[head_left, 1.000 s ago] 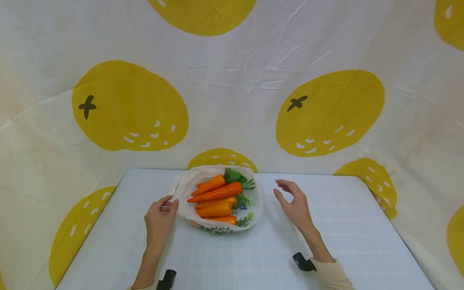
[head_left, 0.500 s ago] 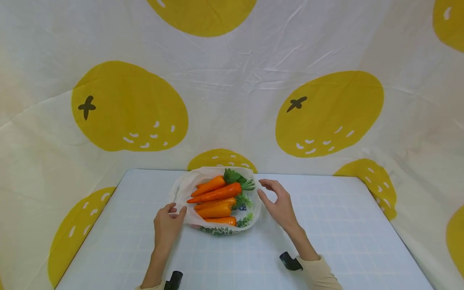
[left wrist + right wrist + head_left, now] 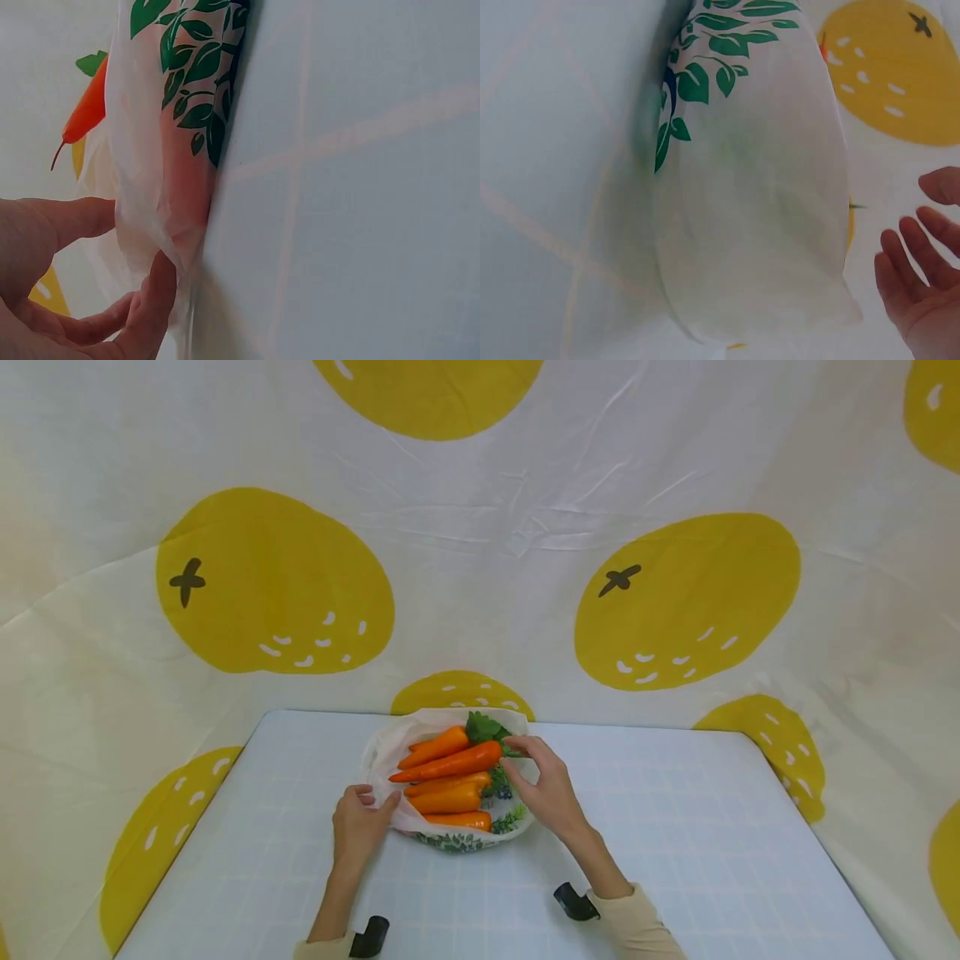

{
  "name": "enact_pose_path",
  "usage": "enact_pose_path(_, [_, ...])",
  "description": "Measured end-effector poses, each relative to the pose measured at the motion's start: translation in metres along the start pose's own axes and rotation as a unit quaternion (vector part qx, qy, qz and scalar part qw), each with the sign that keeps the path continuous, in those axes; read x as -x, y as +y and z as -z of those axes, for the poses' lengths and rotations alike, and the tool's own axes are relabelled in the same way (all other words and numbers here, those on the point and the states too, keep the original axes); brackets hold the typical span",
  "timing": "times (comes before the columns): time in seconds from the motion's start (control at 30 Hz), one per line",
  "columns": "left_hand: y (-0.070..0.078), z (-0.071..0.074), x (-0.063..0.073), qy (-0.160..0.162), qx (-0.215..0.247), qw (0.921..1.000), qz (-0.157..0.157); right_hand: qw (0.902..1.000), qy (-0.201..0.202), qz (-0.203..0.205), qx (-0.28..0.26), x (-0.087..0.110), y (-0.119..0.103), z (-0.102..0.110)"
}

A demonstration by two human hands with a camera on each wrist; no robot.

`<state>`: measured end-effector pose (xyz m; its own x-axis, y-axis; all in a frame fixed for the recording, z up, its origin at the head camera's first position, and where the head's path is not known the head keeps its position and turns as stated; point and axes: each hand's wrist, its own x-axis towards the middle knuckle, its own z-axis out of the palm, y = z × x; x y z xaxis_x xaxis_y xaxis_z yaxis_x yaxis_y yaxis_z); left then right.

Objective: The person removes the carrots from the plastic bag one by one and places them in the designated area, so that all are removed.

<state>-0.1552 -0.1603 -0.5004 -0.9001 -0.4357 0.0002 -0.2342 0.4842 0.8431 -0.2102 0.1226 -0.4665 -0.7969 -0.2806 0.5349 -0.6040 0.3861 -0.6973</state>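
A white plastic bag [image 3: 456, 842] with a green leaf print lies with its mouth open at the far side of the table. Several orange carrots [image 3: 448, 766] with green tops are in it, tips toward the left. My left hand [image 3: 360, 827] holds the bag's left edge; in the left wrist view a fingertip [image 3: 165, 266] shows against a fold of the film. My right hand [image 3: 551, 789] is over the bag's right rim, thumb and fingers spread apart at the green top of the uppermost carrot. In the right wrist view these fingers [image 3: 926, 247] stand apart, holding nothing.
The table [image 3: 712, 843] has a pale blue checked cover. Behind it hangs a white cloth [image 3: 480, 568] with big yellow fruit prints. A black wrist camera [image 3: 576, 902] sits at each sleeve.
My right hand has moved left from beside the bag to over its right rim. The left hand has shifted right and slightly nearer along the bag's left edge. The carrots stay in place.
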Motion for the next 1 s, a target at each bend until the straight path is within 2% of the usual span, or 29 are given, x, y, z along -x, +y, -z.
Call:
enact_pose_path(0.33, [-0.007, -0.002, -0.005, 0.002, 0.041, 0.9991, 0.015, 0.9986, -0.048, 0.019, 0.008, -0.007, -0.003, -0.017])
enact_pose_path(0.53, [-0.016, 0.0, -0.009, -0.024, 0.055, 0.9977, 0.034, 0.9954, -0.085, 0.038, 0.022, -0.009, -0.003, -0.026])
enact_pose_path(0.63, [-0.019, 0.001, -0.011, -0.045, 0.059, 0.9962, 0.046, 0.9937, -0.098, 0.035, 0.041, -0.01, -0.003, -0.031])
enact_pose_path(0.77, [-0.022, 0.003, -0.011, -0.055, 0.059, 0.9956, 0.048, 0.9897, -0.116, 0.031, 0.078, -0.013, -0.005, -0.04])
enact_pose_path(1.0, [-0.024, 0.004, -0.012, -0.055, 0.062, 0.9959, 0.037, 0.982, -0.11, 0.073, 0.135, -0.018, -0.003, -0.056])
